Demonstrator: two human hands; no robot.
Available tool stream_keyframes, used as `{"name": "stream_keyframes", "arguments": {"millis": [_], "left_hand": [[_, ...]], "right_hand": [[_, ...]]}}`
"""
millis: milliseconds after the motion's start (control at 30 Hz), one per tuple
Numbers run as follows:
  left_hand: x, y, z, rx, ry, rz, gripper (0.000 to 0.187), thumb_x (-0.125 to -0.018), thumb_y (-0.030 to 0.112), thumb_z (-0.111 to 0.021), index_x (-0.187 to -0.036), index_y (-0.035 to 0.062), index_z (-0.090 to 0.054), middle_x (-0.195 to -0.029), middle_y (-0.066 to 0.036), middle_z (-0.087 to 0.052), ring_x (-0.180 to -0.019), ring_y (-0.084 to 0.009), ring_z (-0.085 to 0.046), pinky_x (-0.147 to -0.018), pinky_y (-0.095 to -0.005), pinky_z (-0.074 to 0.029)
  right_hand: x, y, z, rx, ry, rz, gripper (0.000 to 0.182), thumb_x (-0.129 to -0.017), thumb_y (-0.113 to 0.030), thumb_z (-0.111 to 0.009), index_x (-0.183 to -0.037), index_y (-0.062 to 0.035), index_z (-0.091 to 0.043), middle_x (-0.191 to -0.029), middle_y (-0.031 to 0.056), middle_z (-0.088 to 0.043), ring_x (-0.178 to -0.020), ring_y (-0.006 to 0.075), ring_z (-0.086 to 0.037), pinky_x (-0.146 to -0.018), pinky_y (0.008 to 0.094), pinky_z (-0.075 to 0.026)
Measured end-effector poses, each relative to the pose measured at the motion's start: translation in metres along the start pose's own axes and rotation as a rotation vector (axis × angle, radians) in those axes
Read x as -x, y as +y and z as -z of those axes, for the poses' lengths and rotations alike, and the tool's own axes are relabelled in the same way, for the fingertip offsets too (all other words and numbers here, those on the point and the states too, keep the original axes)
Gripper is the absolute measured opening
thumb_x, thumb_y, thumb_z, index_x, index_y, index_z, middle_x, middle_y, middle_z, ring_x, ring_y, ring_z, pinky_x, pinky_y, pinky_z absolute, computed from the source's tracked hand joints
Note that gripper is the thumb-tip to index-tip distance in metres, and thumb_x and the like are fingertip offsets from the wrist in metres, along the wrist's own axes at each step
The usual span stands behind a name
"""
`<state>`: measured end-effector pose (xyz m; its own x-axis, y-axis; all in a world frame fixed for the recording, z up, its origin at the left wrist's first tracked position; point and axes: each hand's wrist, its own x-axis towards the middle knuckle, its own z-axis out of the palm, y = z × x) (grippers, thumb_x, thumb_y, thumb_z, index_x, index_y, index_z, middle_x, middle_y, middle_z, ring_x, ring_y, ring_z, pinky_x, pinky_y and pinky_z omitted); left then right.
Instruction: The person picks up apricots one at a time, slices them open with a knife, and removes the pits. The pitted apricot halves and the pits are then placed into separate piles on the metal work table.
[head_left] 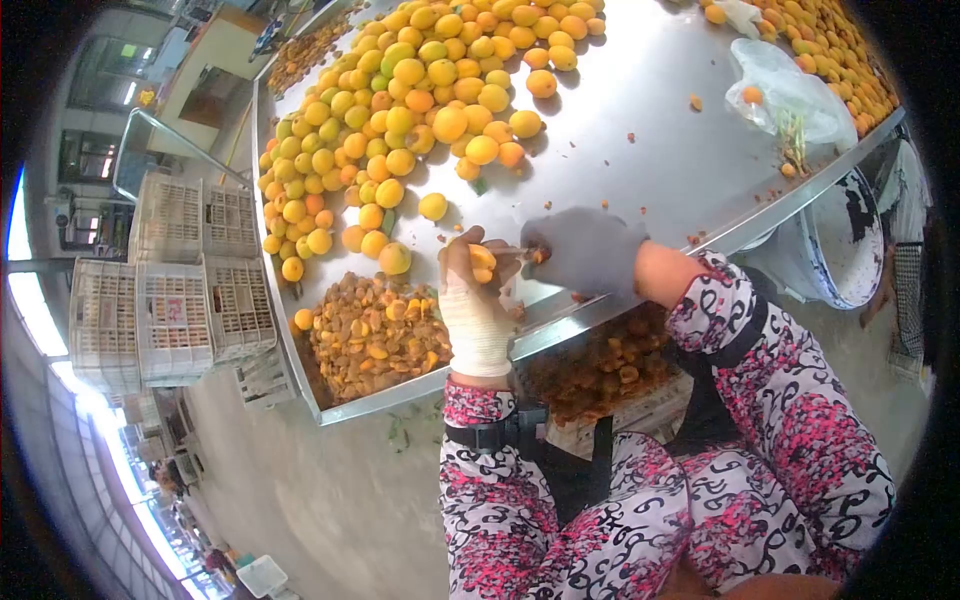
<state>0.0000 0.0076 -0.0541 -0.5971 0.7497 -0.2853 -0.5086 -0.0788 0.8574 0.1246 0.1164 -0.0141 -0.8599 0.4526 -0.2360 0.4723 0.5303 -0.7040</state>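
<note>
My left hand [468, 285], in a pale glove with dark, stained fingers, is closed around an orange-yellow apricot [482, 262] above the front edge of the metal table. Facing it, my right hand [585, 252] wears a grey glove and is smeared by motion. A thin rod-like tool [511, 250] runs from the right hand to the apricot; its exact kind cannot be made out. A small brown lump [541, 256] shows at the right fingers. Whole apricots [400, 110] are heaped beyond the hands. Left of them lies a pile of brown pits and apricot scraps [375, 335].
The metal table [620, 110] has a raised rim. A crate of apricot halves [610, 375] sits below its front edge. Stacked plastic crates [170, 310] stand left. At right are a plastic bag [785, 90], more apricots [835, 50] and a white tub [835, 240].
</note>
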Motion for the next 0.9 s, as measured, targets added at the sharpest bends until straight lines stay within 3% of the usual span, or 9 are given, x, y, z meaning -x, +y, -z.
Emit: {"name": "stream_keyframes", "arguments": {"millis": [100, 167, 267, 467, 633, 767, 833, 867, 900], "left_hand": [[0.008, 0.008, 0.008, -0.044, -0.073, 0.003, 0.039, -0.091, 0.032, -0.046, -0.110, -0.0023, -0.049, -0.085, -0.009, -0.056, -0.073, -0.0180, -0.055, -0.073, -0.0308, -0.046], [0.020, 0.014, 0.008, -0.429, -0.192, -0.164, 0.037, -0.092, 0.030, -0.044, -0.108, -0.0026, -0.050, -0.081, -0.009, -0.056, -0.072, -0.0168, -0.055, -0.071, -0.0290, -0.045], [0.037, 0.021, 0.004, -0.556, -0.476, 0.168, 0.035, -0.091, 0.027, -0.042, -0.105, -0.0033, -0.052, -0.077, -0.005, -0.055, -0.072, -0.0128, -0.052, -0.068, -0.0246, -0.042], [0.047, 0.027, -0.016, -0.908, -0.978, 0.179, 0.032, -0.084, 0.018, -0.052, -0.110, 0.0005, -0.053, -0.084, -0.009, -0.057, -0.083, -0.0142, -0.054, -0.074, -0.0297, -0.044], [0.051, 0.017, -0.018, -1.062, -1.045, -0.129, 0.033, -0.079, 0.015, -0.057, -0.110, 0.0015, -0.055, -0.100, -0.016, -0.059, -0.092, -0.0279, -0.056, -0.080, -0.0348, -0.043], [0.025, -0.004, -0.019, -1.069, -0.664, -0.469, 0.040, -0.072, 0.023, -0.064, -0.108, 0.0063, -0.057, -0.109, -0.015, -0.054, -0.106, -0.0314, -0.048, -0.090, -0.0397, -0.037], [0.000, -0.014, -0.028, -1.274, -0.593, -0.535, 0.048, -0.067, 0.030, -0.069, -0.108, 0.0081, -0.058, -0.115, -0.015, -0.050, -0.113, -0.0326, -0.042, -0.095, -0.0417, -0.032], [-0.011, -0.021, -0.030, -1.368, -0.578, -0.495, 0.052, -0.064, 0.034, -0.070, -0.108, 0.0092, -0.058, -0.118, -0.016, -0.048, -0.115, -0.0335, -0.039, -0.097, -0.0430, -0.030], [-0.017, -0.031, -0.028, -1.389, -0.569, -0.446, 0.052, -0.062, 0.038, -0.071, -0.107, 0.0140, -0.060, -0.121, -0.017, -0.044, -0.117, -0.0346, -0.035, -0.100, -0.0442, -0.026]], "right_hand": [[-0.006, 0.015, 0.003, -0.083, 0.040, -0.049, 0.035, -0.080, -0.035, -0.060, -0.098, -0.0053, -0.059, -0.085, 0.0175, -0.063, -0.080, 0.0308, -0.061, -0.073, 0.0368, -0.047], [-0.007, 0.020, 0.006, -0.194, 0.179, -0.052, 0.033, -0.080, -0.034, -0.061, -0.095, -0.0041, -0.060, -0.085, 0.0175, -0.062, -0.081, 0.0302, -0.061, -0.073, 0.0355, -0.047], [-0.011, 0.027, 0.010, -0.194, 0.249, -0.085, 0.031, -0.080, -0.032, -0.061, -0.092, -0.0031, -0.059, -0.084, 0.0169, -0.062, -0.078, 0.0297, -0.060, -0.072, 0.0351, -0.046], [-0.011, 0.027, 0.014, -0.203, 0.256, -0.124, 0.041, -0.078, -0.040, -0.056, -0.094, -0.0017, -0.059, -0.088, 0.0202, -0.062, -0.084, 0.0349, -0.059, -0.075, 0.0391, -0.046], [-0.011, 0.025, 0.007, -0.270, 0.257, -0.083, 0.041, -0.079, -0.039, -0.056, -0.094, -0.0017, -0.059, -0.085, 0.0194, -0.062, -0.081, 0.0339, -0.059, -0.073, 0.0390, -0.045], [-0.012, 0.028, 0.010, -0.305, 0.296, -0.036, 0.041, -0.079, -0.040, -0.057, -0.094, -0.0018, -0.060, -0.083, 0.0184, -0.062, -0.079, 0.0328, -0.060, -0.071, 0.0378, -0.046], [-0.011, 0.023, 0.015, -0.349, 0.312, -0.072, 0.024, -0.081, -0.023, -0.062, -0.090, -0.0006, -0.059, -0.078, 0.0077, -0.060, -0.071, 0.0127, -0.054, -0.067, 0.0283, -0.045], [-0.016, 0.035, 0.008, -0.408, 0.318, -0.012, 0.039, -0.079, -0.037, -0.060, -0.095, -0.0013, -0.060, -0.081, 0.0175, -0.062, -0.074, 0.0308, -0.060, -0.067, 0.0365, -0.047], [-0.015, 0.037, 0.007, -0.413, 0.305, 0.009, 0.039, -0.079, -0.037, -0.060, -0.095, -0.0013, -0.060, -0.081, 0.0175, -0.062, -0.074, 0.0308, -0.060, -0.067, 0.0365, -0.047]]}}
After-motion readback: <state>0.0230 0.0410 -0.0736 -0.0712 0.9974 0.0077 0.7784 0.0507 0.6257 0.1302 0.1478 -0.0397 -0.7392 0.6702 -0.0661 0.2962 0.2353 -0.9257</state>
